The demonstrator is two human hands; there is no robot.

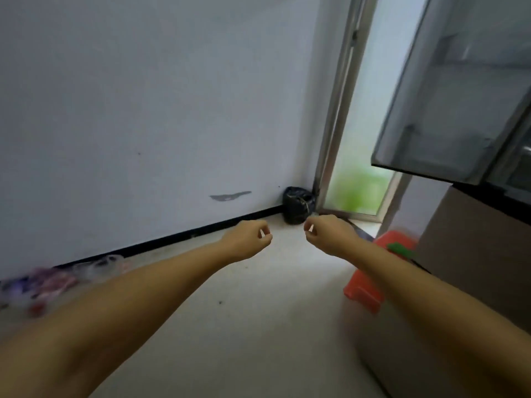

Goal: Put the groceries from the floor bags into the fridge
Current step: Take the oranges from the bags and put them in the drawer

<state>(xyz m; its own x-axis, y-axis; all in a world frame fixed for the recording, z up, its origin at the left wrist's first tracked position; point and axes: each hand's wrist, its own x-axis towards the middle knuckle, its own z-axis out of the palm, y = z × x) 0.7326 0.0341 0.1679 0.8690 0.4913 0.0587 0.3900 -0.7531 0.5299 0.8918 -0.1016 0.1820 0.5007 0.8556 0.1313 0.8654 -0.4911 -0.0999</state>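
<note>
Against the wall (143, 96) on the far left, clear plastic bags (57, 280) lie on the floor (244, 326); they are blurred, and only pink and purple packs show inside. A black bag (297, 205) stands in the far corner beside a door frame (336, 124). On the right, the fridge (474, 254) has its upper door (448, 96) swung open over the floor. A red stool (373, 282) stands just beside the fridge, under the right forearm, with something green on it. Both arms reach forward over the floor. The left hand (248, 239) and the right hand (327, 234) are near each other, each with fingers curled in, holding nothing. Both are well apart from the bags.
</note>
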